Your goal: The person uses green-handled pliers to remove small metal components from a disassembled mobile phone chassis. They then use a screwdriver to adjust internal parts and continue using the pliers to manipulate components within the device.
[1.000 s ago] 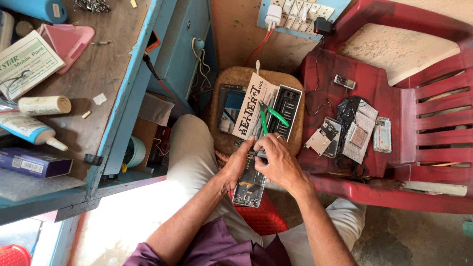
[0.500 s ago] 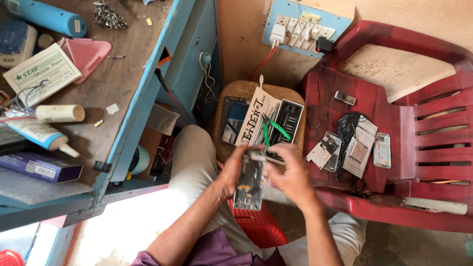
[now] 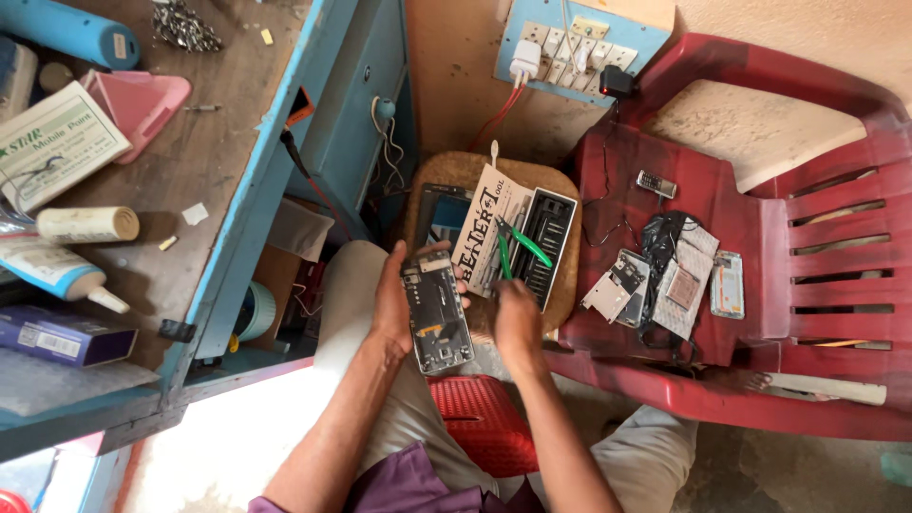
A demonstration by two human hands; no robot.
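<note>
Holding an opened-up phone [image 3: 437,313] in the left hand [image 3: 392,302], back cover off so you can see the guts, fingers wrapped around its left edge and clamped on it, thumb poking over the top. It's upright-ish, tilted a bit, sitting over the lap just in front of a round wooden stool [image 3: 564,285]. The right hand [image 3: 516,318] is just right of the phone, curled shut near the lower end of some green-handled pliers [image 3: 514,249]; can't tell whether it's actually gripping the handles or only touching them, since the hand hides that part. The pliers lie across a black tool kit tray [image 3: 551,237] on the stool, next to a cream card sleeve [image 3: 484,228] and another dark flat device [image 3: 439,211] further left. Off to the right is a red plastic chair [image 3: 760,180] with a pile of phone parts on the seat: a little bar phone [image 3: 655,183], a black pouch [image 3: 665,237], some bare frames [image 3: 617,285] and a screen panel [image 3: 728,283]. On the far wall there's a blue switchboard [image 3: 579,47] with a white charger [image 3: 524,65] plugged in. Left side is a wooden workbench [image 3: 218,171] with blue edging, carrying a pink tray [image 3: 142,100], a blue tube [image 3: 66,28], a cream roll [image 3: 87,225] and a purple box [image 3: 62,334]. Red stool [image 3: 480,423] is under the knees.
</note>
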